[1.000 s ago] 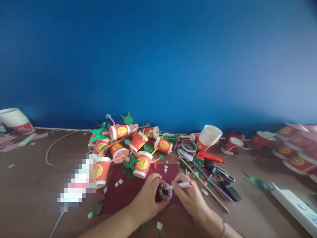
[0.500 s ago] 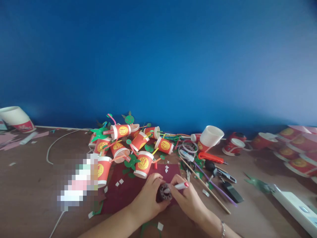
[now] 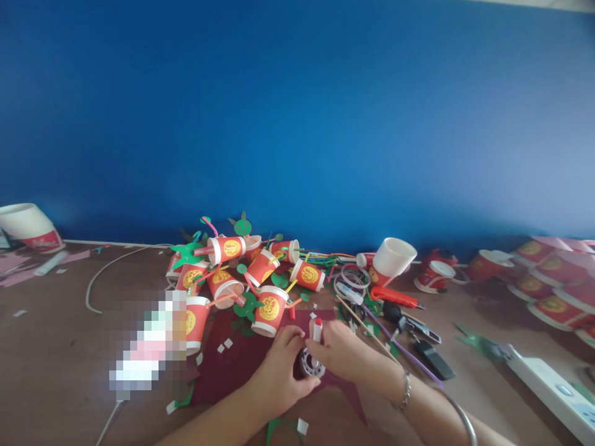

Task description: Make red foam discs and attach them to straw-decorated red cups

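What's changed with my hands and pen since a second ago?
The right hand swung the white pen around; its red end, pointing right before, now points up in view. Nothing was let go; the left hand still holds the ring-topped piece, and the cups stayed put.

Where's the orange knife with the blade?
The orange utility knife lies right of centre in the head view, just in front of the leaning paper cups, beyond the right hand.

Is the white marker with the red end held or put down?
Held: the right hand grips the white marker, its red end showing.
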`<move>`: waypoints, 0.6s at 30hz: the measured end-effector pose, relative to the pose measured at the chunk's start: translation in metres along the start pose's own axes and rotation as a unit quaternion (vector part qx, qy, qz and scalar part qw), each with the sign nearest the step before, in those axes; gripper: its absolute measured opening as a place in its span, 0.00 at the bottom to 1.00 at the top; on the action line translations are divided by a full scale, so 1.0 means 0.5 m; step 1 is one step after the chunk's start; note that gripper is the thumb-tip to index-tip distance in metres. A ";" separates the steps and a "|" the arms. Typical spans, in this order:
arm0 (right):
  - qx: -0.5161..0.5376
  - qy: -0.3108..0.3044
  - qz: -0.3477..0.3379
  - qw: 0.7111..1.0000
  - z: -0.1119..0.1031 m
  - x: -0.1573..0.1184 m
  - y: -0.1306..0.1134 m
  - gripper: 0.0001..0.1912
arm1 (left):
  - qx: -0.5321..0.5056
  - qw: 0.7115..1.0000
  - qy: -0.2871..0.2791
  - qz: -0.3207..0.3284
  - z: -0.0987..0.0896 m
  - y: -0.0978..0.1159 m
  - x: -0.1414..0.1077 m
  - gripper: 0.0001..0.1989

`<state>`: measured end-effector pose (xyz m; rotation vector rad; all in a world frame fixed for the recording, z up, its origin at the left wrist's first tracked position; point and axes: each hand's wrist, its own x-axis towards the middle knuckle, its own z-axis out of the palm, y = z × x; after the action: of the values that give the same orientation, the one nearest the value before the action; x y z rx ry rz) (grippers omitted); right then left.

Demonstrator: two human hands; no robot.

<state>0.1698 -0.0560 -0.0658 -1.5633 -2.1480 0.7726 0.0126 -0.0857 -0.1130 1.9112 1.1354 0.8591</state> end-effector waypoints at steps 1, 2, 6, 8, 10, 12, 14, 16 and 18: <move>-0.041 0.008 -0.026 0.999 0.002 0.001 -0.003 0.19 | 0.003 1.000 0.004 0.007 0.001 -0.001 0.000 0.25; -0.083 0.015 -0.055 0.995 0.003 0.002 -0.005 0.17 | 0.005 1.000 0.007 0.013 0.001 -0.002 0.000 0.26; -0.229 0.006 -0.171 0.958 0.009 -0.005 -0.020 0.08 | 0.009 0.999 0.013 0.044 0.003 -0.006 -0.001 0.23; -0.262 -0.001 -0.191 0.946 0.009 -0.012 -0.029 0.08 | 0.012 0.998 0.023 0.056 0.005 -0.007 -0.002 0.22; -0.267 -0.001 -0.183 0.946 0.010 -0.022 -0.032 0.08 | 0.015 0.998 0.028 0.057 0.007 -0.009 -0.002 0.22; -0.261 -0.002 -0.176 0.949 0.013 -0.034 -0.027 0.07 | 0.018 0.998 0.030 0.052 0.009 -0.012 -0.003 0.20; -0.246 -0.009 -0.194 0.950 0.015 -0.048 -0.016 0.07 | 0.018 0.998 0.030 0.052 0.011 -0.014 -0.003 0.19; -0.213 -0.005 -0.216 0.953 0.014 -0.063 -0.003 0.08 | 0.012 0.998 0.026 0.050 0.010 -0.015 -0.002 0.18; -0.166 -0.003 -0.221 0.961 0.009 -0.075 0.006 0.09 | 0.001 0.999 0.009 0.038 0.006 -0.013 -0.002 0.18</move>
<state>0.1809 -0.0920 -0.0705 -1.1387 -2.5973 0.2810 0.0123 -0.0851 -0.1202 1.9621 1.0813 0.9184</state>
